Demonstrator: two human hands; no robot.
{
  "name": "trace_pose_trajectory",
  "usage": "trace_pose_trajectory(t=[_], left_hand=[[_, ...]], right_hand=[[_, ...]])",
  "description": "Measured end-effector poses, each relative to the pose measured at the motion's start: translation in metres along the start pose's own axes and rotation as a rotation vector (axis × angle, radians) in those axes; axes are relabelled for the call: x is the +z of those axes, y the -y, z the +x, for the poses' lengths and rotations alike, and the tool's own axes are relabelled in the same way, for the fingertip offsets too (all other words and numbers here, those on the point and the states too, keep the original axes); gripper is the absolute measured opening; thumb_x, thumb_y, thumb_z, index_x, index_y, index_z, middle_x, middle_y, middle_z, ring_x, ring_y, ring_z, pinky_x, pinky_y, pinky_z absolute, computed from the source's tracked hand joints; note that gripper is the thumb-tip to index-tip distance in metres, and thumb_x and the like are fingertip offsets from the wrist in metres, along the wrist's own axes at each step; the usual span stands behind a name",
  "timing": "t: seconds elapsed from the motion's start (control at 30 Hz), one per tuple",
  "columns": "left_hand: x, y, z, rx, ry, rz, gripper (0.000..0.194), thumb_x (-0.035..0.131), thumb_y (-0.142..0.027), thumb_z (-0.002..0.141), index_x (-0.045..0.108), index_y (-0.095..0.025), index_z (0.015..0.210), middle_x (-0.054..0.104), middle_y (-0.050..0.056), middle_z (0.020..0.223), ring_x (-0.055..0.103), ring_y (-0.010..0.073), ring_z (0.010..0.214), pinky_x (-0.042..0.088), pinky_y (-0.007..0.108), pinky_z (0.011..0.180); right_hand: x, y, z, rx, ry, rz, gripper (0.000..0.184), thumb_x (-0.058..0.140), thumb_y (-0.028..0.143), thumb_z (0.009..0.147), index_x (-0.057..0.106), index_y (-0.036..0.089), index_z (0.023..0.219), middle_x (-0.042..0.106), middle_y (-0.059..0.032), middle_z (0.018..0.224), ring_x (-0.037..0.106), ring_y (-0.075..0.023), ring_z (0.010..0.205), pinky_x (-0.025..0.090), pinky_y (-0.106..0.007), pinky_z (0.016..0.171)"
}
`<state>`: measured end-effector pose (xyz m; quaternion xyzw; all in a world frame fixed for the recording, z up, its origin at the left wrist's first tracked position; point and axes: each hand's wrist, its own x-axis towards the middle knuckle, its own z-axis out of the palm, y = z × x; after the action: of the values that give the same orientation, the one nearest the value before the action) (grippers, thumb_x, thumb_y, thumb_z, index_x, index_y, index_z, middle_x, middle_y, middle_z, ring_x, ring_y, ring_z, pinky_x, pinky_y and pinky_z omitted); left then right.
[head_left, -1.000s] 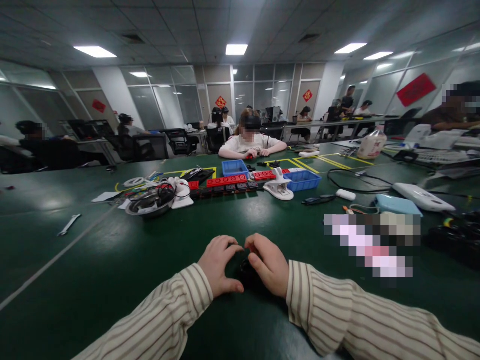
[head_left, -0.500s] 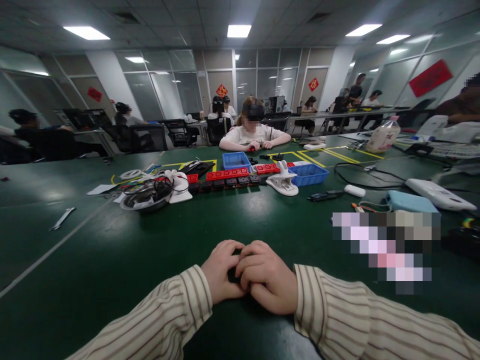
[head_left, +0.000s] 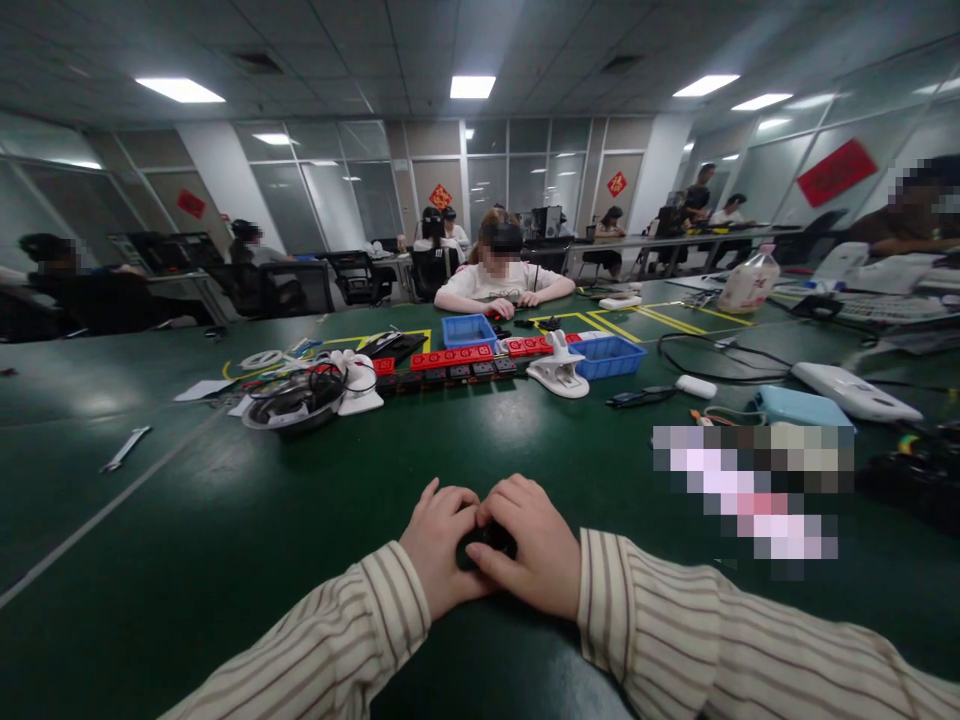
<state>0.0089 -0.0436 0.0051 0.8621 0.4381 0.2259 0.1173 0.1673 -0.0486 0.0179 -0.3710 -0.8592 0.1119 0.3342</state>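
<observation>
My left hand (head_left: 442, 548) and my right hand (head_left: 534, 545) meet in front of me, low over the green table (head_left: 300, 520). Their curled fingers touch at the top and ring a dark gap. Something black seems to sit in that gap, but I cannot tell whether it is an object or shadow. The right thumb reaches across toward the left palm. Beyond the hands lie a row of red socket modules (head_left: 452, 357) with black ones in front, and a white clip stand (head_left: 559, 368).
At the left are a metal bowl (head_left: 289, 415) of cables and a wrench (head_left: 126, 449). Two blue bins, one of them a near bin (head_left: 611, 357), stand behind the clip. A light-blue case (head_left: 802, 407) lies right. Across the table sits a person (head_left: 504, 275).
My right hand has turned and its fingers have lifted, with the thumb now stretched left, so the dark gap shows more. The left fingers have shifted slightly. The view has tilted up a little.
</observation>
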Motion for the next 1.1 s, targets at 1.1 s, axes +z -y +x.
trace_pose_trajectory(t=[1.1], left_hand=[[-0.001,0.009,0.004,0.074,0.089,-0.100,0.030,0.068,-0.024,0.052,0.059,-0.019,0.081,0.054,0.004,0.091,0.050,0.0226,0.090,0.035,0.044,0.091]], right_hand=[[-0.004,0.004,0.001,-0.083,0.023,0.131,0.012,0.049,0.019,0.068,0.054,0.017,0.079,0.055,-0.0043,0.079,0.045,-0.0173,0.077,0.037,-0.033,0.072]])
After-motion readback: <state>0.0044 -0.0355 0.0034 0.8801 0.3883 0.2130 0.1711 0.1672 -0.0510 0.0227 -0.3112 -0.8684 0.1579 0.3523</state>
